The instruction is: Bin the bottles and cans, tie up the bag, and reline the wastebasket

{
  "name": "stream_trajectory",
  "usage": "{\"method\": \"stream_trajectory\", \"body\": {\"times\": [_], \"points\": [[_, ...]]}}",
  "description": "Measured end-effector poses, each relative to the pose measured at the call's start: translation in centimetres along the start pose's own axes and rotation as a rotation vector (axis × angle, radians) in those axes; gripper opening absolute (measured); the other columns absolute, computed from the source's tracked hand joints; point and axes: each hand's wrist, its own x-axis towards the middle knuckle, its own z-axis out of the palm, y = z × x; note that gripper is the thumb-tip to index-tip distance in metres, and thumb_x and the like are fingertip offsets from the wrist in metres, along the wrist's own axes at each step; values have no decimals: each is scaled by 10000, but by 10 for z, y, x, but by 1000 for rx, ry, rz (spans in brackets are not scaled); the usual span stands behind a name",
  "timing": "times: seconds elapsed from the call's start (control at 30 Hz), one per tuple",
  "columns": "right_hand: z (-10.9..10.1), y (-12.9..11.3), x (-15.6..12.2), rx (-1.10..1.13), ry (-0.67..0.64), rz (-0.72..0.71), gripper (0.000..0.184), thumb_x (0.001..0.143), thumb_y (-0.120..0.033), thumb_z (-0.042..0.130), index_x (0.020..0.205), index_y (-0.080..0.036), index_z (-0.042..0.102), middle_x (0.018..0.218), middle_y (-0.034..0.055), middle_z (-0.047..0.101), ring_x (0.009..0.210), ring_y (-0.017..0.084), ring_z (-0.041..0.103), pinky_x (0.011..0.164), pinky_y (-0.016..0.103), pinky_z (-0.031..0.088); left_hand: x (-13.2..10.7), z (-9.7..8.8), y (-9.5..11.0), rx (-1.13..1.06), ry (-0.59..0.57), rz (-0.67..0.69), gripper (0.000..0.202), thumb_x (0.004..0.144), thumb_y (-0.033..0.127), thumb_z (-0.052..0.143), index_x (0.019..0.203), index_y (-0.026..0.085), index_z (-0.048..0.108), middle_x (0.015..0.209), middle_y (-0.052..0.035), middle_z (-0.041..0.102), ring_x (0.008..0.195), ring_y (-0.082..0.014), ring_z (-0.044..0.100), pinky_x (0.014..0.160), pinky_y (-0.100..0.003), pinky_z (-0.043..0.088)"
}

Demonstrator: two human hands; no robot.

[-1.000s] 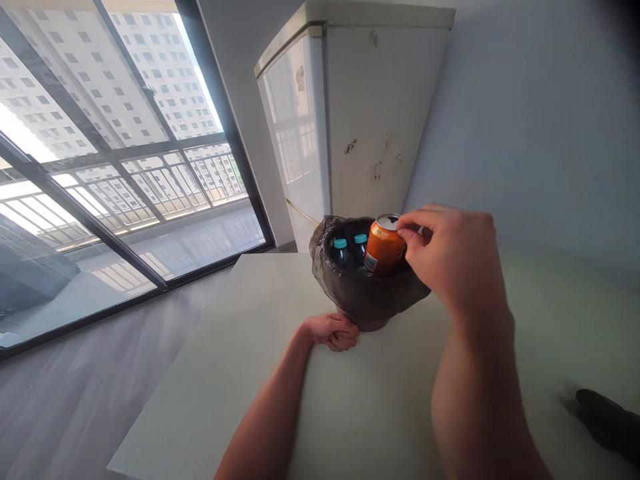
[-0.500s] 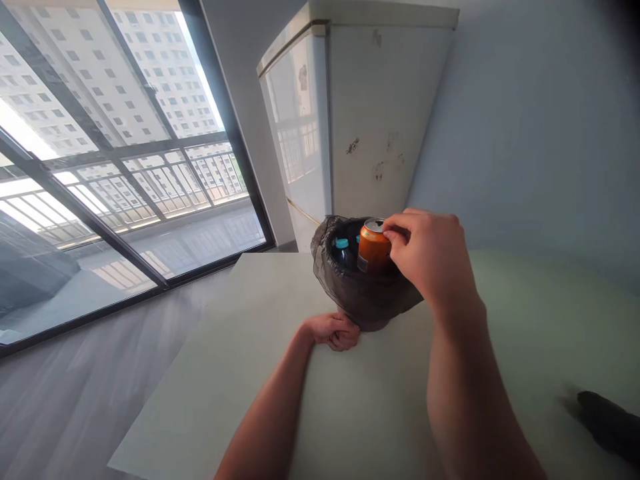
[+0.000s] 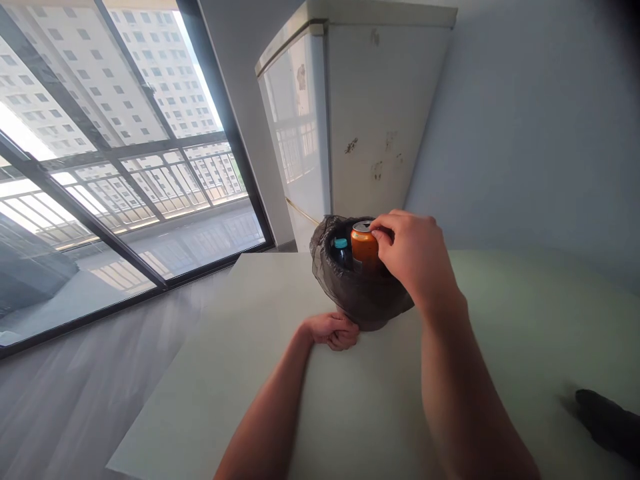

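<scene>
My right hand [image 3: 410,257] pinches the top rim of an orange drink can [image 3: 364,247], which stands upright and partly sunk inside a dark plastic bag [image 3: 350,293] on the pale table [image 3: 250,360]. A bottle with a teal cap [image 3: 341,244] stands in the bag just left of the can. My left hand [image 3: 334,331] is curled closed against the bag's lower front edge, where it meets the table; whether it grips the plastic is hidden.
A worn white fridge [image 3: 360,113] stands right behind the bag against the wall. Large windows [image 3: 110,147] fill the left side, with grey floor below. A dark object [image 3: 605,417] lies on the table at the far right.
My right hand has carried the can leftward and lower into the bag, covering the second teal cap. My left hand has stayed at the bag's base.
</scene>
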Motion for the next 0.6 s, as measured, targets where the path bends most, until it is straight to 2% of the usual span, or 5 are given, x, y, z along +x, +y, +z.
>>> {"method": "stream_trajectory", "body": {"times": [0.27,0.6], "points": [[4,5,2,-17,-28,4,244,940,-147,580,974,-233,806,1015,49,775,731,191,601,727,333,419,0,0,0,-6,-1,-9,552,871,508,723,607,225,329,569,90,212,460,-60,130,420,-213,91],[3,5,1,-24,-87,12,256,921,-145,583,949,-237,819,977,50,782,774,197,635,722,319,432,1,-4,-2,-7,-15,-5,560,907,520,695,612,227,320,567,90,215,462,-65,136,417,-218,95]]}}
